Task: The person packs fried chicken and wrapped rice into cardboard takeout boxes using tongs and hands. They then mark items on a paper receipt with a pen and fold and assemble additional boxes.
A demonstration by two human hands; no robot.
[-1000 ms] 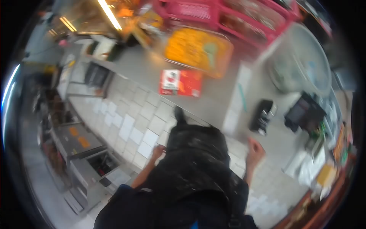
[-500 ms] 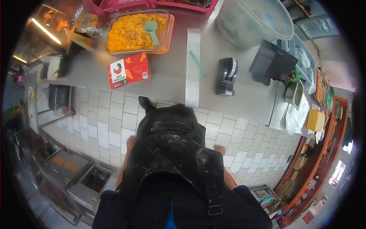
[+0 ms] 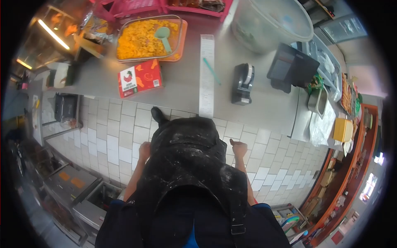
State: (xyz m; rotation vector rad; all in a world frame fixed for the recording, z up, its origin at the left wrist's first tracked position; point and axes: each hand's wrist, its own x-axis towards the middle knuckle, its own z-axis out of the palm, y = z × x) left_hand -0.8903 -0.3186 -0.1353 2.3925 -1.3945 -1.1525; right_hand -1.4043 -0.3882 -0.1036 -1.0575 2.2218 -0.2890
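Note:
My left hand (image 3: 144, 151) hangs beside the dark, flour-marked apron (image 3: 186, 144), its fingers partly hidden against the cloth. On the other side my right hand (image 3: 238, 148) is held over the tiled floor with its fingers curled in and nothing visible in them. Beyond the apron is the steel counter (image 3: 182, 91). On it lie a red box (image 3: 142, 77), a glass dish of yellow food (image 3: 140, 39) with a green scoop (image 3: 163, 37), a long paper strip (image 3: 206, 95) with a teal pen (image 3: 211, 70), and a black tape dispenser (image 3: 242, 84).
A pink crate (image 3: 136, 7) and a large clear tub (image 3: 269, 25) stand at the counter's back. A black tablet device (image 3: 291, 68) and a metal container (image 3: 317, 101) are on the right. Orange shelving (image 3: 347, 165) stands far right, steel equipment (image 3: 70, 182) lower left.
The view has turned and steadied since the first frame. Over the last half second, my right hand has moved slightly forward, and a shoe shows more clearly under the counter edge.

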